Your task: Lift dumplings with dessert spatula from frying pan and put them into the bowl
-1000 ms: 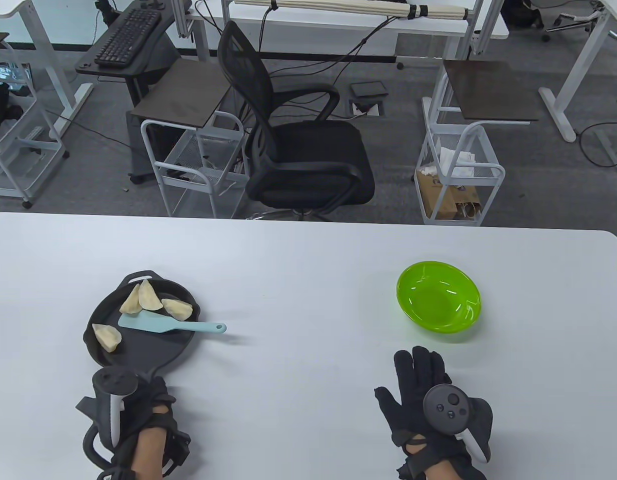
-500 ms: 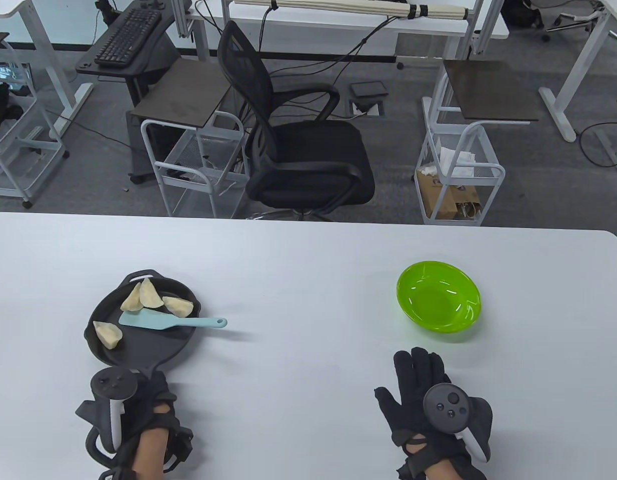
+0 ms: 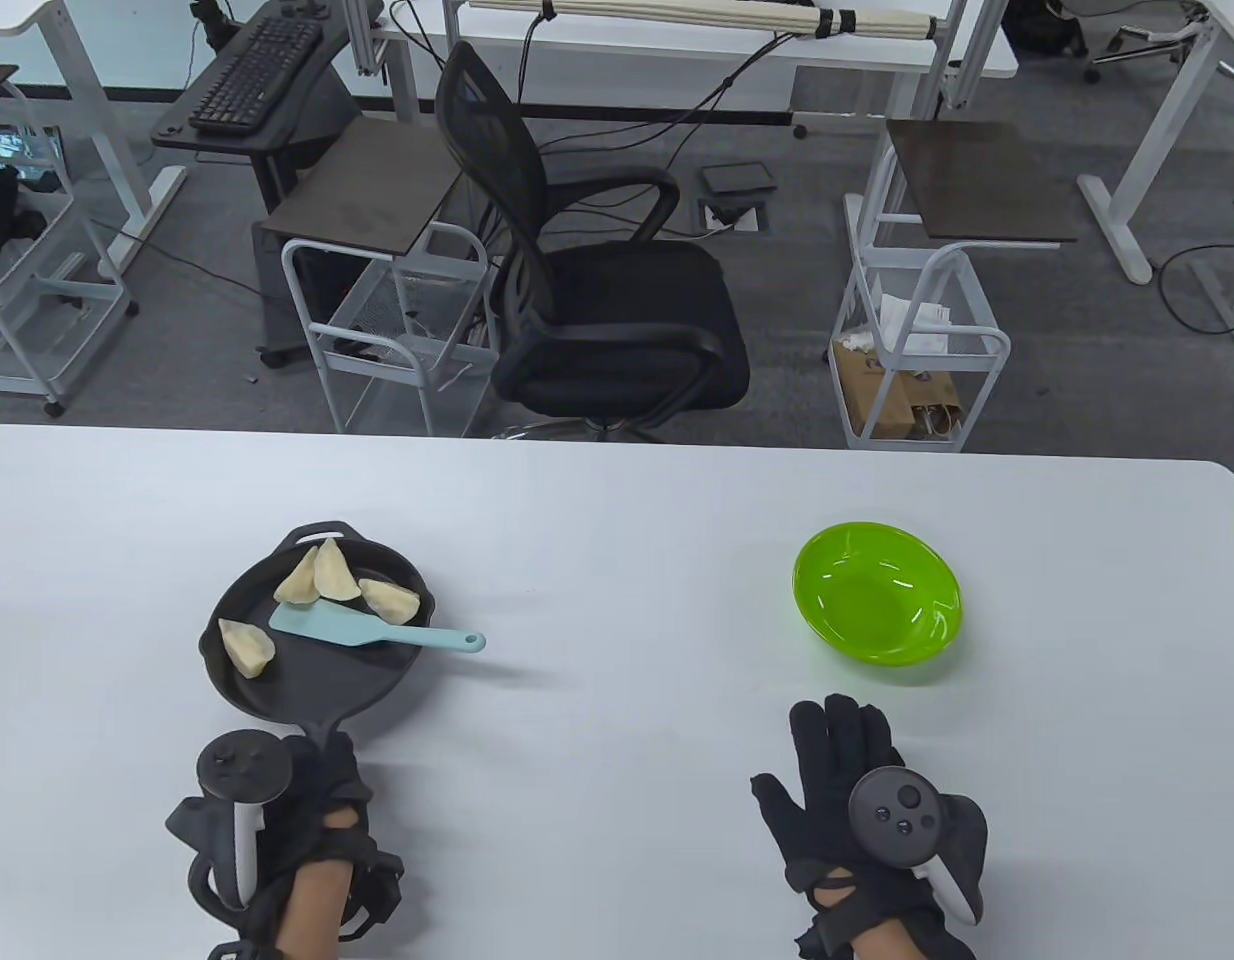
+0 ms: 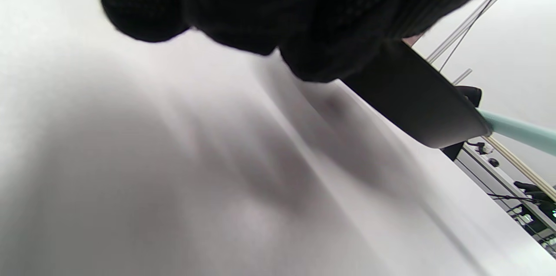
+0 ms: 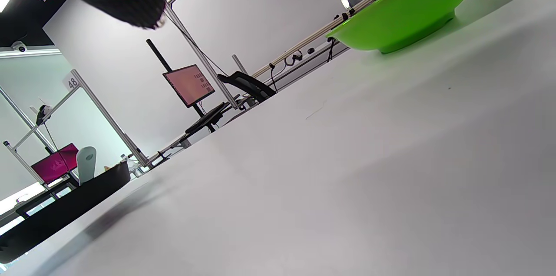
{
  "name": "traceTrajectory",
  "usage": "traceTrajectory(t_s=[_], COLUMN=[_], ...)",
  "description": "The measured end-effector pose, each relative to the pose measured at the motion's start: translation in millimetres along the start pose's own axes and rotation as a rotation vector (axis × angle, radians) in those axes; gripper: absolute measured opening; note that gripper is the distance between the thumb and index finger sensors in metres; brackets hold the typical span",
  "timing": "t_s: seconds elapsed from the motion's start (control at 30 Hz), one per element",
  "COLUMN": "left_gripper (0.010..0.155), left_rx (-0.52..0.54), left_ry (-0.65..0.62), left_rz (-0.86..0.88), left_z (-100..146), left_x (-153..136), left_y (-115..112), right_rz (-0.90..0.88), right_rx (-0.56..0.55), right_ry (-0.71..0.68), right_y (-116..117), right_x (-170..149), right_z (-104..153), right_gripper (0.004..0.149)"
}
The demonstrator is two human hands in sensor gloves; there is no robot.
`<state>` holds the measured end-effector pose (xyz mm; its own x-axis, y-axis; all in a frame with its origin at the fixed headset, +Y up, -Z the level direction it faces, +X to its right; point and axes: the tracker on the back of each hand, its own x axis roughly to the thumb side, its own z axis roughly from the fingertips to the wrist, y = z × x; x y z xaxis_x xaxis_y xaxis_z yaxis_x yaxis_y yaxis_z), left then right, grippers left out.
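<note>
A black frying pan (image 3: 312,690) sits on the left of the white table and holds several pale dumplings (image 3: 329,575), one of them apart at the left (image 3: 247,647). A light-blue dessert spatula (image 3: 362,630) lies across the pan, its handle poking out over the right rim. My left hand (image 3: 322,770) grips the pan's handle at its near end; in the left wrist view the fingers (image 4: 304,15) curl over the pan (image 4: 412,98). The green bowl (image 3: 877,605) stands empty on the right. My right hand (image 3: 837,750) lies flat on the table just in front of the bowl, holding nothing.
The table's far edge (image 3: 617,440) runs behind the pan and bowl. Beyond it on the floor stand a black office chair (image 3: 597,290) and white wire carts (image 3: 917,340). In the right wrist view the bowl (image 5: 408,11) is close ahead and the pan (image 5: 65,211) far left.
My left hand has slid the pan, with dumplings and spatula in it, to the right and a little away from me. The right hand and bowl have not moved.
</note>
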<state>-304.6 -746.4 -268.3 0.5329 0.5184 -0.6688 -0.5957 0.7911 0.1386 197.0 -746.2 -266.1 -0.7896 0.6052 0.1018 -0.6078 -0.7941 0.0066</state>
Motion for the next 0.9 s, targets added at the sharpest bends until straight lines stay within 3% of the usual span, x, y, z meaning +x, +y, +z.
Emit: traceTrajectory(t_s=[0.9], left_gripper=[0.061], left_rx=[-0.240], left_ry=[-0.187], left_rz=[-0.035], left_z=[48], left_x=[38], left_y=[-30], right_rz=[0.005], right_rx=[-0.001], right_ry=[0.004], right_y=[-1], right_x=[0], right_z=[0], right_gripper=[0.076])
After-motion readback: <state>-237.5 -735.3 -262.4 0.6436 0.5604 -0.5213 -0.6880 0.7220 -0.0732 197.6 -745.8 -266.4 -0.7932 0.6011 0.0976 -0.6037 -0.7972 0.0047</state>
